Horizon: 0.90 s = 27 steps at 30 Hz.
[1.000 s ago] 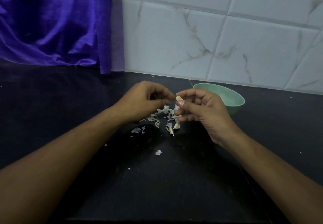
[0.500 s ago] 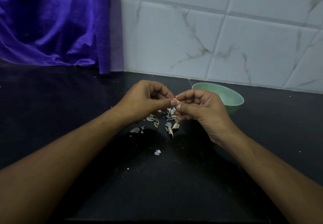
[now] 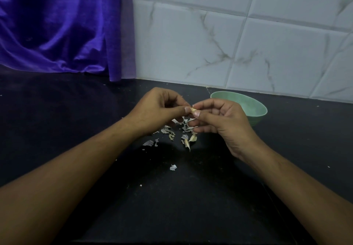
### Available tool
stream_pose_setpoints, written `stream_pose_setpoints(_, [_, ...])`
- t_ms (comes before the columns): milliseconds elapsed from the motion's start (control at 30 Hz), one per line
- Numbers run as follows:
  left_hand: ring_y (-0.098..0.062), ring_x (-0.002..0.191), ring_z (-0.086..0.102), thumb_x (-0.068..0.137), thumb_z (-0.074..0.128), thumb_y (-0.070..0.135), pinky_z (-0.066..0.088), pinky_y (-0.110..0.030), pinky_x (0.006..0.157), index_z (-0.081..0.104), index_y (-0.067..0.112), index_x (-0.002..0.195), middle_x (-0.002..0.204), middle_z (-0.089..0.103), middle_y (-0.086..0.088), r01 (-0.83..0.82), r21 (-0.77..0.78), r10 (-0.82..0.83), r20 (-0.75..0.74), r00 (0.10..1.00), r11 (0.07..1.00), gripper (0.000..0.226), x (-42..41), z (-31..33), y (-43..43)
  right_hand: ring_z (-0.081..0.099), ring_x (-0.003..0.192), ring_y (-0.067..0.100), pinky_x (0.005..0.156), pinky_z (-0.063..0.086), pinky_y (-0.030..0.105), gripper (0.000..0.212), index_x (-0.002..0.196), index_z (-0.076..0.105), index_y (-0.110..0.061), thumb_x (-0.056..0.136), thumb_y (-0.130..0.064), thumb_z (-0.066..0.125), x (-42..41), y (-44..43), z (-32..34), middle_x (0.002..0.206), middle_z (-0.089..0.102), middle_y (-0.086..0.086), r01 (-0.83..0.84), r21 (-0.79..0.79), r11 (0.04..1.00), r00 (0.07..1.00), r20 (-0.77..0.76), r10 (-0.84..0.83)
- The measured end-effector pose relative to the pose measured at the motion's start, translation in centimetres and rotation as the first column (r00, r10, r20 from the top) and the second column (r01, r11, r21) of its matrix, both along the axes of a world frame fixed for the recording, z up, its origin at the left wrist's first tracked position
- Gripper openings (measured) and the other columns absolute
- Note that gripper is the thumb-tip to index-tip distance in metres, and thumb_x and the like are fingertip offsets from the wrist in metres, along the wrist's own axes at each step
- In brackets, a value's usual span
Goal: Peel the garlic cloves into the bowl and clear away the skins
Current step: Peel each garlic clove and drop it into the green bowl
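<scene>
A small pale garlic clove (image 3: 193, 109) is pinched between the fingertips of both hands above the black counter. My left hand (image 3: 158, 111) grips it from the left with thumb and curled fingers. My right hand (image 3: 219, 118) pinches it from the right. Below the hands lies a scatter of papery garlic skins (image 3: 178, 132), with one stray piece (image 3: 173, 167) nearer me. A pale green bowl (image 3: 254, 105) stands just behind my right hand; its inside is mostly hidden.
The black counter (image 3: 172, 197) runs to a white marble-tiled wall (image 3: 248, 44) at the back. A purple cloth (image 3: 57, 25) hangs at the back left down to the counter.
Both hands have closed in on the clove, so less of it shows than a second ago. The hands stay over the skins; the bowl has not moved.
</scene>
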<state>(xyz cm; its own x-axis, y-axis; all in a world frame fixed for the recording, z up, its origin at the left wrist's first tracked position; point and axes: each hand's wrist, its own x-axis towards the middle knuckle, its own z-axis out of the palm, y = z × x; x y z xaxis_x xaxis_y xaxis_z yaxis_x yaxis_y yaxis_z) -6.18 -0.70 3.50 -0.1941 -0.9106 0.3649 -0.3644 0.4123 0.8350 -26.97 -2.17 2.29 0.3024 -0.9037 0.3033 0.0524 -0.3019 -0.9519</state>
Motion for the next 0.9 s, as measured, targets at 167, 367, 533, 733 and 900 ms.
stream_pose_setpoints(167, [-0.018,0.071,0.075,0.095,0.075,0.022,0.057,-0.028,0.062,0.078,0.017,0.091,0.078,0.077,-0.003,-0.063,-0.034,0.066,0.098,0.993,0.997,0.007,-0.1,-0.1,0.0,0.076,0.08,0.031,0.073,0.064,0.037,0.014,0.103,0.072,0.004,0.089,0.004,0.074,0.1,-0.1,-0.3,0.09,0.076,0.026,0.038,-0.05,0.998,0.999,-0.03,-0.039])
stream_pose_setpoints(367, [-0.013,0.068,0.075,0.094,0.075,0.02,0.061,-0.028,0.064,0.079,0.019,0.089,0.075,0.077,0.002,-0.096,-0.077,0.107,0.162,0.981,0.992,0.007,-0.4,-0.3,0.1,0.077,0.079,0.032,0.071,0.065,0.035,0.011,0.099,0.073,0.003,0.089,0.004,0.074,0.2,-0.1,-0.5,0.086,0.077,0.022,0.062,-0.077,0.995,0.997,-0.04,-0.065])
stream_pose_setpoints(533, [-0.015,0.066,0.075,0.093,0.075,0.017,0.061,-0.032,0.063,0.078,0.02,0.086,0.072,0.076,0.0,-0.153,-0.1,0.163,0.092,0.982,0.983,0.008,-0.8,-0.7,0.1,0.077,0.077,0.028,0.071,0.065,0.036,0.01,0.099,0.073,0.002,0.089,0.004,0.074,0.4,0.0,-0.4,0.084,0.077,0.02,0.078,-0.078,0.994,0.997,-0.004,-0.078])
stream_pose_setpoints(733, [-0.018,0.07,0.076,0.094,0.077,0.022,0.064,-0.039,0.068,0.079,0.019,0.089,0.075,0.078,0.0,-0.108,-0.071,0.112,0.054,0.992,0.992,0.006,-0.8,-0.4,0.1,0.077,0.077,0.025,0.07,0.065,0.036,0.01,0.099,0.072,0.001,0.09,0.004,0.073,0.2,-0.1,-0.2,0.084,0.078,0.016,0.091,-0.121,0.988,0.995,-0.016,-0.094])
stream_pose_setpoints(900, [-0.02,0.068,0.076,0.091,0.078,0.02,0.064,-0.04,0.068,0.079,0.019,0.083,0.071,0.076,0.0,-0.142,-0.098,0.149,0.068,0.987,0.985,0.008,-1.0,-0.5,0.3,0.077,0.078,0.028,0.076,0.065,0.044,0.009,0.096,0.074,-0.002,0.089,0.005,0.074,0.2,-0.1,-0.5,0.083,0.078,0.016,0.106,-0.154,0.982,0.993,-0.04,-0.114])
